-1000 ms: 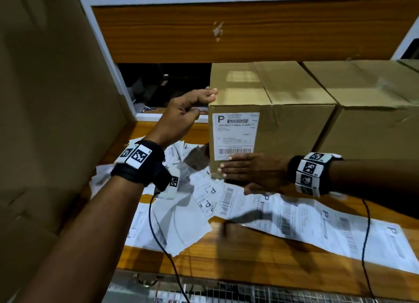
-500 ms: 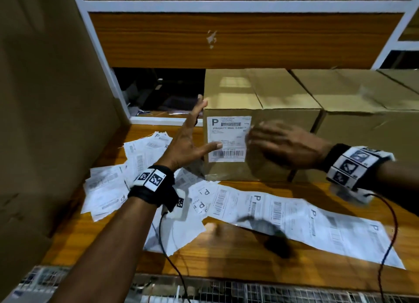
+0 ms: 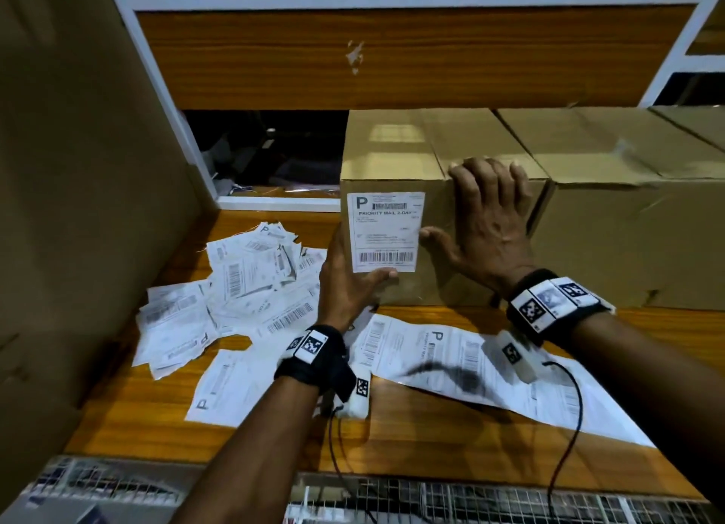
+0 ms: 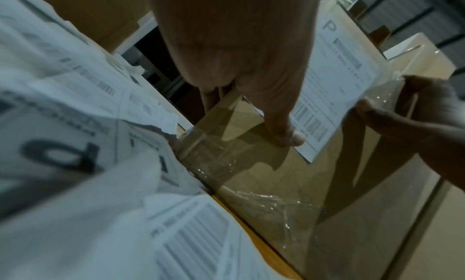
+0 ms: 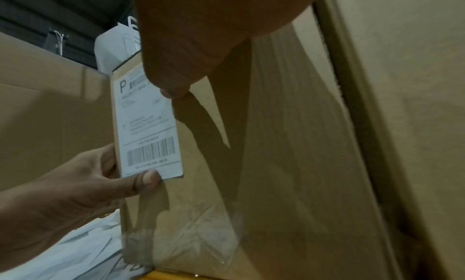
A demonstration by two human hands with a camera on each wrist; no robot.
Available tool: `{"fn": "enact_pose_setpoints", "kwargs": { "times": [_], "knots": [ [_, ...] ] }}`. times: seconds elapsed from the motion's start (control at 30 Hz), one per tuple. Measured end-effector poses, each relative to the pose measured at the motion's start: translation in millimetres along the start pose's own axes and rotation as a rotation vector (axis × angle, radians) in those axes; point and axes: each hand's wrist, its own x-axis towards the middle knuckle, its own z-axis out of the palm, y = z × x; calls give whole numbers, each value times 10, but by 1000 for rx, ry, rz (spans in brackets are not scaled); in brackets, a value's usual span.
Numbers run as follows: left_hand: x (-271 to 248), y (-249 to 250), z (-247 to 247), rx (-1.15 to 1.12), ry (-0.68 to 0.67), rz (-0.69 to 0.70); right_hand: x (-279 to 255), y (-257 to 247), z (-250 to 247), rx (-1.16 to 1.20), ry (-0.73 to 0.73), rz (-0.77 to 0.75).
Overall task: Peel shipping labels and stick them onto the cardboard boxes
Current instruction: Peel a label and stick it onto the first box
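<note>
A brown cardboard box (image 3: 392, 154) stands on the wooden shelf with a white Priority Mail label (image 3: 386, 231) stuck on the left of its front face. My left hand (image 3: 345, 284) holds the box's lower left corner: the thumb lies along the label's bottom edge and the fingers wrap round the left side. The right wrist view shows that thumb on the label (image 5: 148, 133). My right hand (image 3: 486, 225) lies flat on the front face just right of the label, with straight fingers reaching the top edge.
More cardboard boxes (image 3: 627, 229) stand close on the right. Loose label sheets (image 3: 243, 280) are piled on the left, and a long label strip (image 3: 451, 358) lies in front. A tall cardboard wall (image 3: 78, 170) is at left, a wooden shelf front (image 3: 392, 52) overhead and wire mesh (image 3: 431, 496) below.
My right hand rose from the box's bottom edge, swept over the label and now lies flat beside it. My left hand dropped from the top left corner to the lower left corner.
</note>
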Motion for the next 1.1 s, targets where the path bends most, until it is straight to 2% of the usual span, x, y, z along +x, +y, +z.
{"fn": "enact_pose_setpoints", "kwargs": {
  "times": [0.13,0.3,0.5,0.67,0.8,1.0,1.1],
  "knots": [
    [-29,-62,-140,26,-75,24,-30,60,39,-41,-23,-24],
    [-35,-79,-309,123,-98,145,-21,-71,141,-63,-88,90],
    [-62,-138,-328,91,-109,131,-32,-140,188,-64,-93,98],
    [-55,-144,-307,99,-76,140,-43,-201,170,-59,-125,125],
    [-76,-98,-243,63,-41,84,-71,-207,149,-60,-154,129],
    [-42,-2,-154,302,57,47,-112,-192,102,-48,-144,89],
    [10,-23,-189,301,49,62,-105,-190,84,-32,-147,120]
  ]
}}
